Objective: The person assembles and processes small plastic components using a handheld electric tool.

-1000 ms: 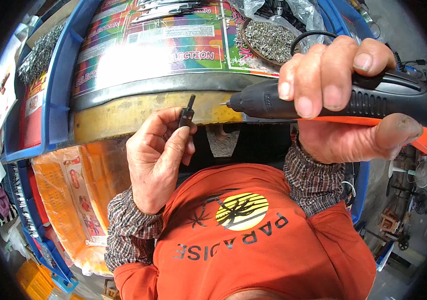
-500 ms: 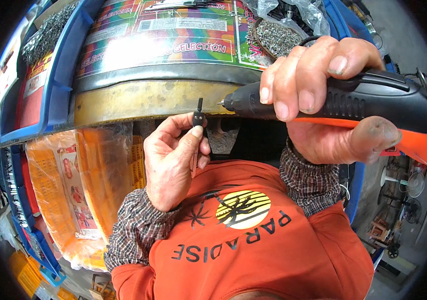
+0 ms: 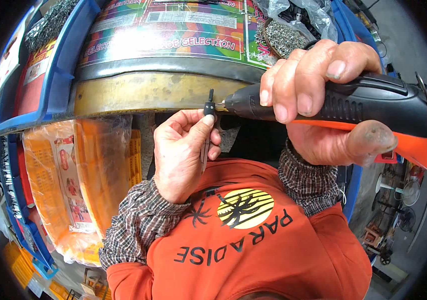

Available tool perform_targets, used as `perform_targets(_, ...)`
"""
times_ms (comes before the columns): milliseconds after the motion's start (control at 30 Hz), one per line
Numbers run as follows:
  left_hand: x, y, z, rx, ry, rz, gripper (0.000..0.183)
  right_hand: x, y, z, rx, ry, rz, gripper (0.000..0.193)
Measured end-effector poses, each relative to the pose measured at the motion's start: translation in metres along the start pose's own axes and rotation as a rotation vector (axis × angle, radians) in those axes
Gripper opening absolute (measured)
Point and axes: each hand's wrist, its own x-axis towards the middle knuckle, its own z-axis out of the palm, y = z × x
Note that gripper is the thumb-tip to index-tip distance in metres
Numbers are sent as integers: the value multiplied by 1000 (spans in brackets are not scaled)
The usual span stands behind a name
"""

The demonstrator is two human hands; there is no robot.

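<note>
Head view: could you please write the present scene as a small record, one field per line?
Left hand: pinches a small black part
Right hand: grips a black-and-orange driver
Driver aim: leftward, at the part's side; contact unclear
Table: yellow front edge, below both a printed sheet and small metal pieces
Left side: blue tray, orange crate with clear plastic

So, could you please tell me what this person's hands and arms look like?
The left hand and right hand are ungloved, with no ring or watch visible. Dark-and-pale checked sleeves, gathered at the wrists, cover the forearms; plain orange-red sleeves show further up.
</note>
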Motion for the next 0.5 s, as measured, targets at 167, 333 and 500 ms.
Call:
perform_targets(167, 0, -1, 4, 58, 42, 2, 10, 1, 2, 2, 8, 7, 14, 64)
perform_targets(333, -2, -1, 6, 59, 45, 11, 10, 0, 2, 2, 5, 1, 39, 64)
perform_targets(500, -2, -3, 7, 62, 67, 21, 11, -1, 2, 4, 29, 27, 53, 63)
